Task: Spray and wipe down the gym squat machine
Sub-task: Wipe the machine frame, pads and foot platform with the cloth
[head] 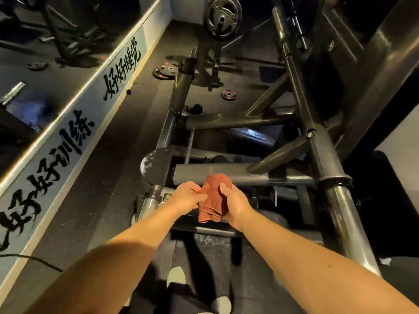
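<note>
Both hands — left hand [189, 196], right hand [234, 203] — grip a folded red cloth [214, 198] just in front of the squat machine's grey crossbar [226, 173]. Best to fold a clean face outward, then wipe along the wet-speckled bar. Beyond the bar: dark rubber floor [108, 177], scattered weight plates [164, 72], a mirrored wall — dim light.

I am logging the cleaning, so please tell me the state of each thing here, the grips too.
cloth: folded, held by both grips.
left grip: pinches the cloth's left side.
right grip: curled round the cloth's right side.
crossbar: bare; cloth's contact unclear.
round end cap: speckled with droplets.
large plate: upright on its peg.
small plates: flat on the floor.
</note>
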The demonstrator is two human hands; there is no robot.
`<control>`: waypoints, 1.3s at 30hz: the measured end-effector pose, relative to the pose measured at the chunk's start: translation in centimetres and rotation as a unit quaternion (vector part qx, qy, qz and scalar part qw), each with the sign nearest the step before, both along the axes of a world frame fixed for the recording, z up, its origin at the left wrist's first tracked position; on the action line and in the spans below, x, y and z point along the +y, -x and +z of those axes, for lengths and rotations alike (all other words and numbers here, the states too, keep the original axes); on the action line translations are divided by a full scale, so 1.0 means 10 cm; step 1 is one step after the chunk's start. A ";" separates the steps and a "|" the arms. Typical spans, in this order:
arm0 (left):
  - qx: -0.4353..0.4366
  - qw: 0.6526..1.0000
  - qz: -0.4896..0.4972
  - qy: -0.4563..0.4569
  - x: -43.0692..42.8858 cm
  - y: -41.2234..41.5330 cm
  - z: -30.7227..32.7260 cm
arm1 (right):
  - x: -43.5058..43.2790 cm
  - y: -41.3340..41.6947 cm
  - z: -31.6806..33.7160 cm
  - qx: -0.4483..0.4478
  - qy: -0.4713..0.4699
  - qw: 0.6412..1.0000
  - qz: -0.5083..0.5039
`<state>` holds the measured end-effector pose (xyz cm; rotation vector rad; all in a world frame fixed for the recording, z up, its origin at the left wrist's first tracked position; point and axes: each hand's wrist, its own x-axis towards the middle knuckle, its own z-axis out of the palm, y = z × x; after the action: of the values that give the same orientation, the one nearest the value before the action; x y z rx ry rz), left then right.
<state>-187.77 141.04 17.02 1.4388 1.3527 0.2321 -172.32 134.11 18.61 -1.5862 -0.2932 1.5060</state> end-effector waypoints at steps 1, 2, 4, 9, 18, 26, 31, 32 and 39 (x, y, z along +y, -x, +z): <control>-0.001 1.000 -0.004 0.005 0.04 -0.07 -0.07 | 0.02 -0.05 -0.04 -0.012 0.008 1.000 -0.008; -0.006 1.000 -0.006 0.011 0.06 -0.16 -0.16 | 0.04 -0.12 -0.09 -0.023 0.018 0.999 -0.015; -0.008 1.000 -0.013 0.021 0.07 -0.33 -0.32 | 0.03 -0.29 -0.19 -0.057 0.029 0.997 -0.031; -0.022 1.000 0.001 -0.015 0.03 -0.84 -0.49 | 0.06 -0.86 -0.46 -0.131 0.038 0.987 -0.085; -0.006 0.998 -0.028 -0.059 0.09 -1.78 -0.78 | 0.31 -1.96 -0.86 -0.277 0.084 0.934 -0.211; 0.131 0.939 -0.079 -0.309 0.52 -2.24 -1.40 | 0.53 -2.46 -1.52 -0.662 0.100 0.743 -0.004; 0.162 0.916 -0.141 -0.339 0.65 -2.34 -1.76 | 0.49 -2.35 -1.99 -0.735 0.021 0.675 -0.051; 0.167 0.906 -0.142 -0.361 0.65 -2.34 -1.80 | 0.51 -2.34 -2.03 -0.742 -0.003 0.666 -0.077; 0.206 0.823 -0.127 -0.514 0.68 -2.24 -2.12 | 0.38 -2.82 -2.05 -0.856 -0.054 0.513 -0.011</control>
<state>-165.41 147.86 -4.20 2.6856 1.3989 0.5532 -144.13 137.96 -1.87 -2.3510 -1.3432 -0.7039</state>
